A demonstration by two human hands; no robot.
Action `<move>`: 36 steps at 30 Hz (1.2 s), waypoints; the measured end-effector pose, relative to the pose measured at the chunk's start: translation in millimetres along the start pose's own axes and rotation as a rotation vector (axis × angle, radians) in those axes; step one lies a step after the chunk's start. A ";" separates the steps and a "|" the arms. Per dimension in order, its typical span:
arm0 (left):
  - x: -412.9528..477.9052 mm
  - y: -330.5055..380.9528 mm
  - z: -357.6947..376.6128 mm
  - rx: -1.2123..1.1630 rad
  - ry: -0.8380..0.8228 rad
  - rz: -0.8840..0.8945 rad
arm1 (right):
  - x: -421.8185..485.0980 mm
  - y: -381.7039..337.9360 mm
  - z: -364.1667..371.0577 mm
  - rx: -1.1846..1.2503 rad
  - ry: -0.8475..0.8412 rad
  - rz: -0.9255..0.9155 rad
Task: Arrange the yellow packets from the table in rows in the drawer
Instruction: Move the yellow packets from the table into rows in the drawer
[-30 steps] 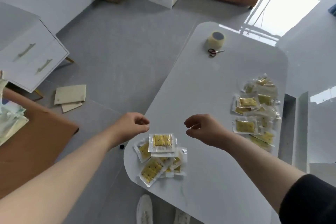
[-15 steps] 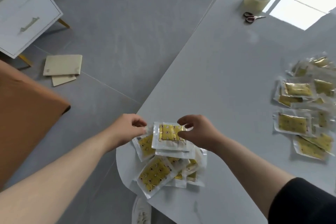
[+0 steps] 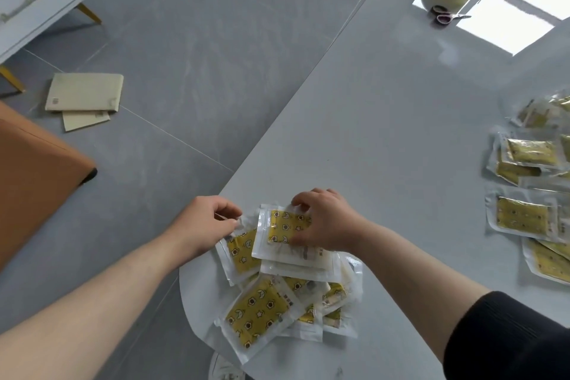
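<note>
Head view: both hands, hovering clear a second ago, are now down on the pile (image 3: 262, 315) at the bench (image 3: 385, 133) edge. Right hand (image 3: 324, 222) fingers curl over the top packet (image 3: 277, 234), thumb on its face; left hand (image 3: 206, 222) fingers pinch the next packet (image 3: 243, 253) by its corner. Pick-up is starting, I judge; the drawer (image 3: 27, 0) stands shut, well apart.
</note>
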State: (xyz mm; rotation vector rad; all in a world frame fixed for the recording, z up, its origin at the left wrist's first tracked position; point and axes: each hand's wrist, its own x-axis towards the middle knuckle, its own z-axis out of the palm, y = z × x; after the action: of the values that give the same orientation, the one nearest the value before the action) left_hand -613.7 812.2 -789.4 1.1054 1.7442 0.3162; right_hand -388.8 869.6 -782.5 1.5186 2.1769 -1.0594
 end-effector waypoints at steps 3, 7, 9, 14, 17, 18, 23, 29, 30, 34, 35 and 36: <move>0.1 -1.0 0.3 -0.016 -0.004 0.009 | -1.0 1.3 1.8 -0.053 -0.016 -0.004; -1.5 -4.5 1.3 0.002 -0.010 0.022 | -4.1 2.8 6.8 -0.085 -0.014 -0.001; -2.0 -5.5 3.7 0.050 0.000 0.039 | -5.5 2.7 9.4 -0.089 0.005 0.003; -2.8 -7.9 9.9 0.199 0.044 0.101 | -13.3 5.2 7.4 0.030 0.028 0.042; -3.2 -6.5 13.4 0.264 0.087 0.107 | -19.9 14.6 -0.2 0.255 0.026 0.126; -3.5 -5.4 14.9 0.293 0.098 0.115 | -22.7 18.3 -4.1 0.325 0.041 0.146; -6.5 3.1 23.3 0.473 0.091 0.147 | -39.5 31.8 -19.9 0.378 -0.018 0.129; -11.0 10.5 30.2 0.564 0.068 0.178 | -43.8 22.8 5.8 0.177 -0.151 0.073; -11.3 10.7 30.8 0.565 0.066 0.177 | -43.7 22.6 8.8 0.147 -0.137 0.061; -14.5 7.6 32.6 0.543 0.068 0.167 | -46.3 22.5 15.6 0.013 -0.063 -0.011; -15.1 6.4 33.3 0.536 0.074 0.165 | -47.1 21.8 16.4 -0.001 -0.042 -0.021; -15.7 5.5 34.1 0.530 0.082 0.161 | -47.7 21.2 17.1 -0.012 -0.023 -0.025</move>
State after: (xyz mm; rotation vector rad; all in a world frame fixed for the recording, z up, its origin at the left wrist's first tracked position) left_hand -580.7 793.6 -792.1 1.6344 1.8681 -0.0123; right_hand -353.3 828.5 -774.2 1.4708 2.1888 -1.0642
